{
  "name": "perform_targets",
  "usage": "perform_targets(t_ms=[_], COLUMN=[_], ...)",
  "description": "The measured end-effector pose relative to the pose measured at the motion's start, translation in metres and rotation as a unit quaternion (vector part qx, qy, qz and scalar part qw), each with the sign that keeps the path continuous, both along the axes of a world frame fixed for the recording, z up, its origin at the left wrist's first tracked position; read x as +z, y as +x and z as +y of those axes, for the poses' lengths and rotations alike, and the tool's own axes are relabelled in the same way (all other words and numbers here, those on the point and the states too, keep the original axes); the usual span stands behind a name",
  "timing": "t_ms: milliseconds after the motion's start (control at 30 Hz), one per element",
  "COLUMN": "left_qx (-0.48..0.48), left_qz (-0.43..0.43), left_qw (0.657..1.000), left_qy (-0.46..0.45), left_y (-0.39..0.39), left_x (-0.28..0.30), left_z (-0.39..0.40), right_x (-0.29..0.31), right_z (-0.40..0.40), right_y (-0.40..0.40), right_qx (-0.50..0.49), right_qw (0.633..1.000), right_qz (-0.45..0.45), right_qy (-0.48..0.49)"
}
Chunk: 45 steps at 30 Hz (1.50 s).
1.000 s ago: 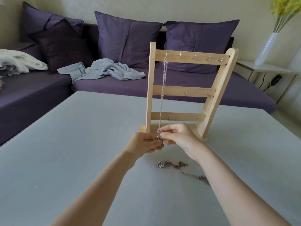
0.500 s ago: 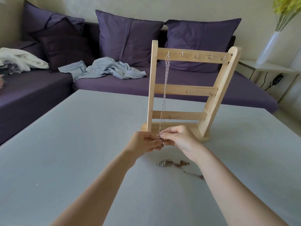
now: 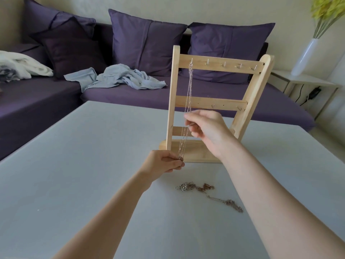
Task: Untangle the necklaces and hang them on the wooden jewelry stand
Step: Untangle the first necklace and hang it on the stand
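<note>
A wooden jewelry stand with three crossbars and small metal hooks stands on the grey table. A thin silver necklace hangs from the leftmost top hook and runs down to my left hand, which pinches its lower end near the stand's base. My right hand is raised in front of the lower bars, fingers curled, pinching the chain partway up. A tangled heap of necklaces lies on the table between my forearms, with another chain trailing to the right.
A purple sofa with cushions runs behind the table, with a light blue cloth and a white cloth on it. A white vase with yellow flowers stands on a side table at the right.
My right hand has left my left hand and risen along the hanging chain to about the lowest crossbar. My left hand still holds the chain's lower end.
</note>
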<state>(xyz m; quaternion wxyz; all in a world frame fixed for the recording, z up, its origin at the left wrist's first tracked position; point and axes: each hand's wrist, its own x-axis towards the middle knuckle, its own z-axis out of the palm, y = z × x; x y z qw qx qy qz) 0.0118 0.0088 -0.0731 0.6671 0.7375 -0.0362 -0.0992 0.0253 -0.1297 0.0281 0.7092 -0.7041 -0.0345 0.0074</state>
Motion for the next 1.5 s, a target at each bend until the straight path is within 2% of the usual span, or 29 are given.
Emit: perform_targets(t_ms=[233, 467, 600, 700, 900, 1167, 1267, 1400, 1500], left_qx=[-0.008, -0.031, -0.047, -0.048, -0.045, 0.054, 0.08, 0.114, 0.137], left_qz=[-0.039, -0.059, -0.087, -0.106, -0.124, -0.132, -0.117, -0.121, -0.129], left_qw=[0.998, 0.989, 0.988, 0.982, 0.974, 0.976, 0.974, 0.977, 0.976], left_qy=[0.041, -0.135, -0.122, -0.15, -0.181, -0.165, -0.179, -0.13, -0.109], left_y=[0.009, 0.017, 0.017, 0.018, 0.02, 0.021, 0.022, 0.027, 0.031], left_x=[0.022, 0.084, 0.115, 0.138, 0.178, 0.19, 0.189, 0.183, 0.176], left_z=[-0.004, -0.013, -0.011, -0.008, -0.008, -0.004, -0.001, -0.001, -0.003], right_x=[0.045, 0.074, 0.093, 0.107, 0.129, 0.125, 0.119, 0.11, 0.105], right_z=[0.003, 0.007, 0.01, 0.012, 0.012, 0.008, 0.006, 0.006, 0.007], right_y=[0.002, 0.003, 0.006, 0.009, 0.01, 0.011, 0.017, 0.025, 0.031], right_qx=[-0.01, -0.013, -0.011, -0.041, -0.046, -0.083, -0.132, -0.181, -0.204], right_qw=[0.997, 0.994, 0.991, 0.986, 0.984, 0.982, 0.97, 0.924, 0.9], right_qz=[-0.082, -0.111, -0.127, -0.144, -0.164, -0.158, -0.163, -0.215, -0.239], right_qy=[0.008, -0.02, -0.041, -0.071, -0.052, -0.069, -0.119, -0.259, -0.303])
